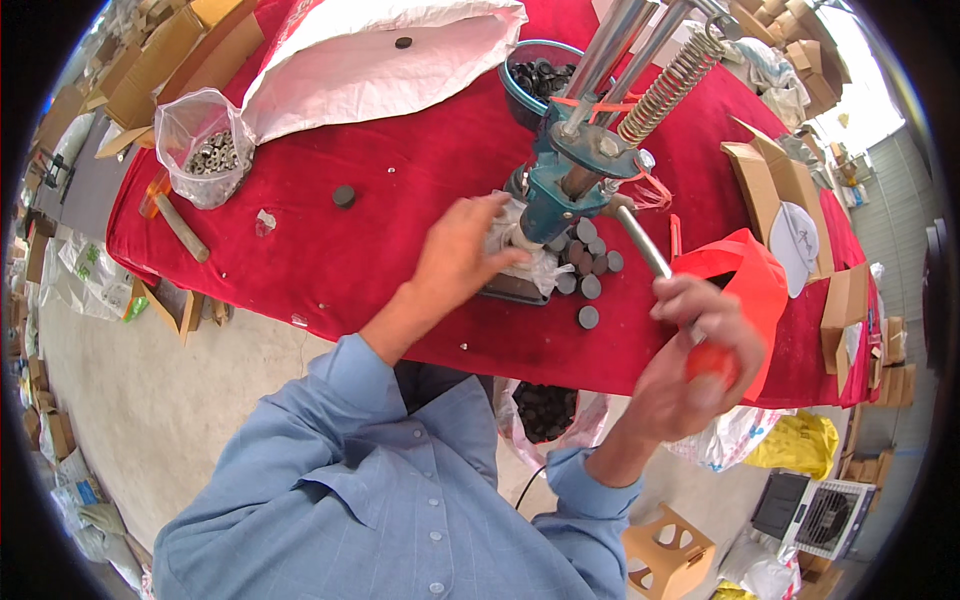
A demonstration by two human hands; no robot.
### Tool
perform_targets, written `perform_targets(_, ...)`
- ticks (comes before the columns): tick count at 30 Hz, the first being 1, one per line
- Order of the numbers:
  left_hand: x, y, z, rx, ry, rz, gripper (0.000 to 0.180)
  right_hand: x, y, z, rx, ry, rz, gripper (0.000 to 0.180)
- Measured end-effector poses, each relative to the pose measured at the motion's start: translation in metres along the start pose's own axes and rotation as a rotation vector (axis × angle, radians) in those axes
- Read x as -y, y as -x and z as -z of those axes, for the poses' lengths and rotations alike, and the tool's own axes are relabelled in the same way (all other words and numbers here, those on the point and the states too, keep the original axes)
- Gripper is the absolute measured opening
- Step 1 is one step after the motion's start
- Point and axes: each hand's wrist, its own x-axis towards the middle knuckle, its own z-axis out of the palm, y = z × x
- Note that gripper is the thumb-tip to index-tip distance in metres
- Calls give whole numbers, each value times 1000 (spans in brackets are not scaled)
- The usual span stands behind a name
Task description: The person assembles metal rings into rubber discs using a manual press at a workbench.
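Note:
A green hand press (560, 185) with steel columns and a coil spring (672, 85) stands on a red-covered table. Clear plastic (535, 262) wraps its lower part. My left hand (462, 250) is at the left side of the press foot, fingers apart beside the plastic; I see nothing held in it. My right hand (700, 355), somewhat blurred, is closed around the press lever (643, 240) near its red knob (710, 362). Dark round discs (590, 260) lie in a loose heap just right of the foot. What sits under the ram is hidden.
A blue tub (515, 95) of dark pieces stands behind the press. Left lie a bag of small metal parts (215, 160), a hammer (182, 228), a single disc (344, 196) and a white sack (380, 85). A red bag (765, 280) and cardboard boxes (790, 190) are on the right.

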Motion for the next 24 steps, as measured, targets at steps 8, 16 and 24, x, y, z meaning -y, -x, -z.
perform_targets(8,94,25,101,-223,-713,84,30,-20,107,14,-37,155,4,54)
perform_targets(16,118,49,105,-161,-656,132,42,-5,22,11,65,62,91,54)
perform_targets(24,12,23,21,0,0,204,79,7,-77,-5,51,-25,-284,38)
